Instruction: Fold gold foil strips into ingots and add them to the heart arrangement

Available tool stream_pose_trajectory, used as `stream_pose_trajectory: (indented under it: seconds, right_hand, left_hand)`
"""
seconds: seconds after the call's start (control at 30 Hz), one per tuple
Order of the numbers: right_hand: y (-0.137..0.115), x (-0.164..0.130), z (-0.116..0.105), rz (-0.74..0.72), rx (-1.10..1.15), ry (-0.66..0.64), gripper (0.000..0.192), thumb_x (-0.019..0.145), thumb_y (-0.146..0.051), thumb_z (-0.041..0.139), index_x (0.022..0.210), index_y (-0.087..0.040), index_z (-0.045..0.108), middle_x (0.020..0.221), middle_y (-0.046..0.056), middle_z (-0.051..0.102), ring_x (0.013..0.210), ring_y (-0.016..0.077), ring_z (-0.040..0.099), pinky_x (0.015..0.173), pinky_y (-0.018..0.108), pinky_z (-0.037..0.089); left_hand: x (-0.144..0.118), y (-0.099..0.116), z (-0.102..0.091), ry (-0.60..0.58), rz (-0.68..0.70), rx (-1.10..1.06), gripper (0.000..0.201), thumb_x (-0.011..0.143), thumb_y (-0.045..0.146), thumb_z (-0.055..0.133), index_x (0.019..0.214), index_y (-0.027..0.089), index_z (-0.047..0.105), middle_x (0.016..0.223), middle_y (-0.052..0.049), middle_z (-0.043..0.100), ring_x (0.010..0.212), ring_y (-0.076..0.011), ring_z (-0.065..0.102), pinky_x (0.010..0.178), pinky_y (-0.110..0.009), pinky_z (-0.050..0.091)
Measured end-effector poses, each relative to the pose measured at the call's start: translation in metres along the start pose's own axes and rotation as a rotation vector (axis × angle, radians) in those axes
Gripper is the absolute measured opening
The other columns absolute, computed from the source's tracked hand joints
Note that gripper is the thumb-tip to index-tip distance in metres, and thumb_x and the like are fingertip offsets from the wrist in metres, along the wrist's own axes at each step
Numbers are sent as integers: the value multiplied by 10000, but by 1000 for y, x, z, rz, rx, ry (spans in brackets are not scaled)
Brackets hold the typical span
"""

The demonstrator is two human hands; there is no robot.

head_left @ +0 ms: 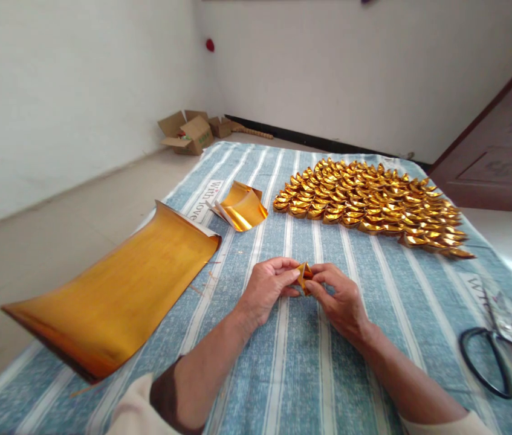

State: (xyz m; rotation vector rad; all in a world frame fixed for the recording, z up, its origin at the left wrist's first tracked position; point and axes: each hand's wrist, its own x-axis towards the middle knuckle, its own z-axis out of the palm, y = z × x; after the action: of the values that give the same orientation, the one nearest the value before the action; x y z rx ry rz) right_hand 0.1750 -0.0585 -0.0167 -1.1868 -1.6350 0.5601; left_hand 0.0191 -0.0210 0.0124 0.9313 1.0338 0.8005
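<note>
Two bare forearms enter from the bottom edge, cream sleeves pushed back. Left hand [268,287] and right hand [338,298] meet at frame centre, fingertips of both pinched on a small piece of folded gold paper [303,275] held just above the striped cloth [301,362] (blue-grey with white bands, printed lettering near its edges). Both hands closed narrow on the paper; it touches nothing else that I can tell.

Lower left: large gold sheet [115,296], curled up at its edges, lying partly off the cloth. Upper centre-left: smaller stack of cut gold sheets [241,206], bowed. Upper right of centre: dense pile of finished gold paper ingots [373,202], set in rows, well apart from the hands. Lower right edge: black-handled scissors [491,359] on the cloth. Far corner of the floor: open cardboard boxes [190,132] against the wall.
</note>
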Motion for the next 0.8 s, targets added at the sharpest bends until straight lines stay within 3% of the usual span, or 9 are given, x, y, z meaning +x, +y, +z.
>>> stream_pose_trajectory:
  seconds: [0.2,0.47,0.67,0.8]
  right_hand:
    - [2,-1,0,37,-19,21,131,847,-218,607,726,-192,650,818,41,656,784,163,619,747,304,480]
    - [-1,-2,0,159,-22,10,152,833,-278,621,703,-199,628,647,-14,636,581,124,585,578,244,461]
    - [1,-3,3,269,115,70,119,786,-313,665,816,-206,623,707,-13,678,600,139,635,588,254,513]
    - [4,-4,4,317,173,93,168,769,-322,676,882,-211,618,791,8,706,686,170,675,641,291,543]
  left_hand:
    - [2,-3,2,-22,15,-56,215,736,223,692,915,109,655,888,-101,713,717,-151,668,574,-213,542]
    - [2,-5,4,13,9,-87,186,730,193,681,886,114,619,857,-99,714,692,-153,671,539,-202,535]
    - [0,-6,11,136,47,-131,181,682,171,713,758,138,551,715,-42,675,605,-125,626,454,-175,502]
    - [-1,-8,15,148,40,-184,192,677,181,727,710,134,544,717,-45,667,619,-123,623,470,-174,511]
